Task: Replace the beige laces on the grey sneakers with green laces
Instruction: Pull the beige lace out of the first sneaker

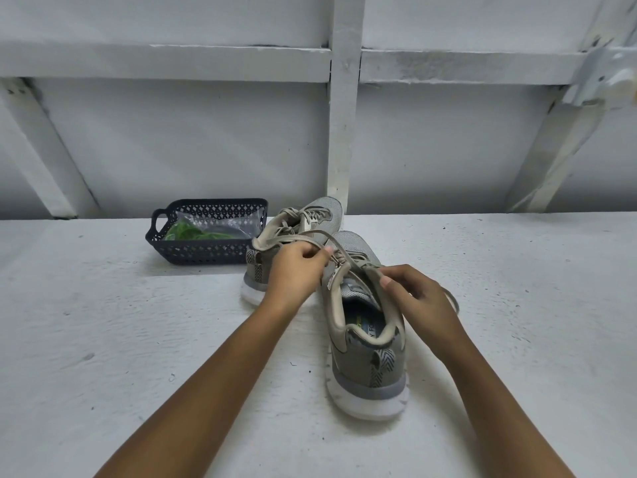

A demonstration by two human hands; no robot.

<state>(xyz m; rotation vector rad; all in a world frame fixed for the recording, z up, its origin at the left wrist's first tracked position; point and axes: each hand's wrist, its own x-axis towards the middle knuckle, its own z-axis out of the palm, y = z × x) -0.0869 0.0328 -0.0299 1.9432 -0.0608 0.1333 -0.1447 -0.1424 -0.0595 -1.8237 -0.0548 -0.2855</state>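
Head view: a person worked at the near grey sneaker [362,370], which stood on the white counter [138,339] with its heel toward them and toe pointing away, beside its mate [320,210]. The left hand [296,270] pinched a loop of beige lace [293,240] in its fingers [312,251], just left of the top eyelets. The right hand [418,298] curled round the other strand at the collar's right edge. The knot sat between the hands, nearer the left, so loosening it looked to need a pull outward, across the shoe. The green laces [188,232] lay bagged in a dark basket [203,251], far left.

One head-worn wide-angle view, forward and downward, near over the white tabletop [120,339].
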